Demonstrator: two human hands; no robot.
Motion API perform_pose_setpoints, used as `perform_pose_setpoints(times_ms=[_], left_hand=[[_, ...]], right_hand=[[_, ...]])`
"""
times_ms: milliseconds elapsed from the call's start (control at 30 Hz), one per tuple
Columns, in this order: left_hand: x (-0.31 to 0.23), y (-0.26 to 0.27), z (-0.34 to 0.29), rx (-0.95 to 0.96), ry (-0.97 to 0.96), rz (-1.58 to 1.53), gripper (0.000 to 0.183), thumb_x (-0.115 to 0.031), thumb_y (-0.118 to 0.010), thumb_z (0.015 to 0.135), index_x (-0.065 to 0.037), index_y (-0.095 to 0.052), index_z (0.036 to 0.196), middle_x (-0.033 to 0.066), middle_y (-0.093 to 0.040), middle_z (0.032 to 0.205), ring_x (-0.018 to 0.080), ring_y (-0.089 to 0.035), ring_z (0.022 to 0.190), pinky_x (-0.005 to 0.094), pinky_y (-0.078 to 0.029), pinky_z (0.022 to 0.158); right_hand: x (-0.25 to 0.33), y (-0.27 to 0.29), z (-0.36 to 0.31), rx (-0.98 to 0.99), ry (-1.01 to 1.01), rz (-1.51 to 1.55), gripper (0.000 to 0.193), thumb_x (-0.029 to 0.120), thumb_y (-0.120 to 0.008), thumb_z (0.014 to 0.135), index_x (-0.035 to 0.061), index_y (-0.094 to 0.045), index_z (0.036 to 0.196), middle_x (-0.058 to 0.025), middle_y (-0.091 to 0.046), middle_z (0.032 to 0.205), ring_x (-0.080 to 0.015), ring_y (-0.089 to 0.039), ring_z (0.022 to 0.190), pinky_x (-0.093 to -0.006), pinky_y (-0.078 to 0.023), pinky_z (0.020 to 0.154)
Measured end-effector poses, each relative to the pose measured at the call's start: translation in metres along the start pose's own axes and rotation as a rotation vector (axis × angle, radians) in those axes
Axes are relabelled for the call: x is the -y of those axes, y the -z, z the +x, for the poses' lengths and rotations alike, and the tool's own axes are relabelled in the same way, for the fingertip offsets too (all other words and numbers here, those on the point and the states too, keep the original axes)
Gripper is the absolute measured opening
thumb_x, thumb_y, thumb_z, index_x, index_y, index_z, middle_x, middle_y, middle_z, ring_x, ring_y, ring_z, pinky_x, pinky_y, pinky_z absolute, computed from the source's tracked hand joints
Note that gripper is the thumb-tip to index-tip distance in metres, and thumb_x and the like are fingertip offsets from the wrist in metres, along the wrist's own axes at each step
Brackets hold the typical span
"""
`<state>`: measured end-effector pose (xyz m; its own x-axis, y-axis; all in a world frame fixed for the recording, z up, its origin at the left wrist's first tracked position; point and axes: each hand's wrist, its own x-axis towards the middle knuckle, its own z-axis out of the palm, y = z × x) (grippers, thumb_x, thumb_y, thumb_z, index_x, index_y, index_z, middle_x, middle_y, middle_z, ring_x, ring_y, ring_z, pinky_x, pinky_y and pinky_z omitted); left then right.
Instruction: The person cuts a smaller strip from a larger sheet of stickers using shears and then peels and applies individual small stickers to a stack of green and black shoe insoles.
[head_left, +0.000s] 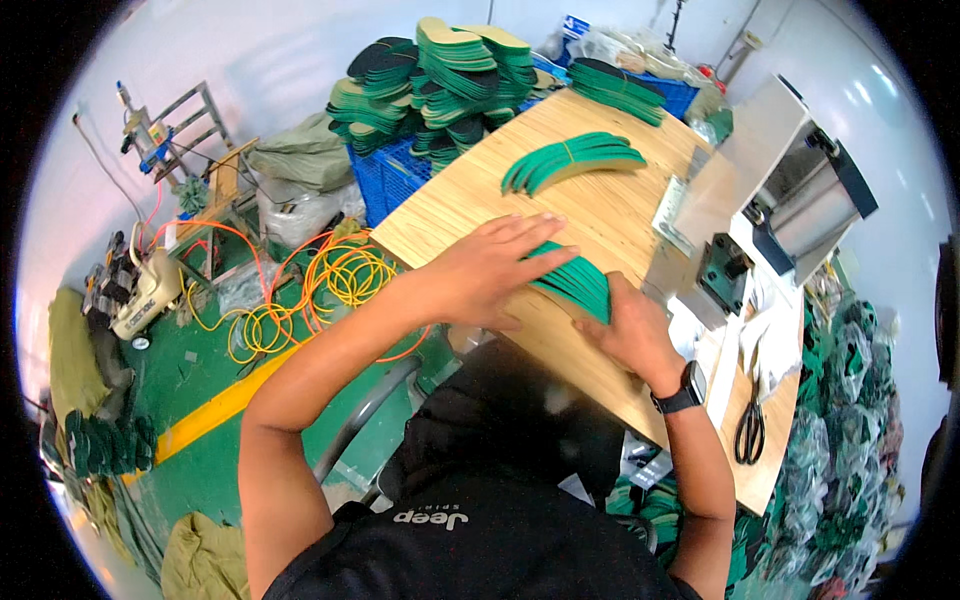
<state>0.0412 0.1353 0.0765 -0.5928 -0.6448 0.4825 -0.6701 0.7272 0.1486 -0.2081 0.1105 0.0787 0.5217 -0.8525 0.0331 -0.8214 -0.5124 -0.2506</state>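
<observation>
A fanned stack of thin green insoles (578, 283) lies on the wooden table (480, 190), near its front edge. The left hand (490, 272) lies flat on the stack, fingers straight and slightly spread. The right hand (632, 332) presses against the stack's near end, fingers together. A second bundle (572, 160) lies farther back.

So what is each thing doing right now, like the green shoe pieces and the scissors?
Left hand: flat, fingers spread, pressing on the fanned insoles.
Right hand: against the near edge of the same pile.
Fanned green insoles: lying on the wooden table, under both hands.
Second insole bundle: fanned, untouched.
Scissors: closed, lying flat.
Insole stacks: piled high behind the table.
</observation>
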Motion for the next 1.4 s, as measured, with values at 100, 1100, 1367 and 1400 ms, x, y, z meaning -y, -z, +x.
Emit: perform_pose_setpoints(times_ms=[100, 1100, 1367, 1400], left_hand=[[-0.006, -0.015, 0.017, 0.137, 0.033, -0.028, 0.072, -0.017, -0.078, 0.060, -0.011, -0.050, 0.126, 0.0151, -0.050, 0.126, 0.0353, -0.047, 0.118, 0.0438, -0.040, 0.097], [0.096, -0.026, 0.021, -0.056, 0.198, -0.845, 0.068, -0.044, -0.068, 0.082, -0.004, -0.047, 0.133, 0.0164, -0.048, 0.135, 0.0238, -0.042, 0.127, 0.0350, -0.033, 0.106], [0.057, -0.016, -0.046, -0.074, 0.122, -0.257, 0.080, -0.043, -0.083, 0.059, -0.007, -0.051, 0.123, 0.0185, -0.043, 0.128, 0.0349, -0.041, 0.120, 0.0440, -0.033, 0.101], [0.062, -0.017, -0.051, -0.162, 0.061, -0.189, 0.076, -0.042, -0.084, 0.059, -0.006, -0.053, 0.119, 0.0173, -0.046, 0.124, 0.0333, -0.044, 0.116, 0.0428, -0.036, 0.098]], right_hand=[[0.012, 0.002, -0.015, -0.028, 0.078, 0.011, 0.048, 0.029, -0.072, 0.075, -0.0021, -0.047, 0.102, -0.0234, -0.060, 0.091, -0.0408, -0.060, 0.086, -0.0468, -0.049, 0.072], [0.012, -0.005, -0.006, -0.111, 0.156, 0.187, 0.056, 0.026, -0.079, 0.069, -0.0001, -0.054, 0.113, -0.0221, -0.061, 0.096, -0.0396, -0.059, 0.091, -0.0428, -0.047, 0.078], [0.025, -0.012, -0.001, -0.057, 0.238, 0.098, 0.067, 0.029, -0.081, 0.064, -0.0013, -0.050, 0.115, -0.0232, -0.060, 0.099, -0.0408, -0.059, 0.092, -0.0434, -0.048, 0.078], [0.021, -0.013, 0.001, -0.009, 0.210, 0.113, 0.071, 0.031, -0.081, 0.063, -0.0007, -0.049, 0.118, -0.0230, -0.060, 0.102, -0.0403, -0.059, 0.094, -0.0441, -0.048, 0.078]])
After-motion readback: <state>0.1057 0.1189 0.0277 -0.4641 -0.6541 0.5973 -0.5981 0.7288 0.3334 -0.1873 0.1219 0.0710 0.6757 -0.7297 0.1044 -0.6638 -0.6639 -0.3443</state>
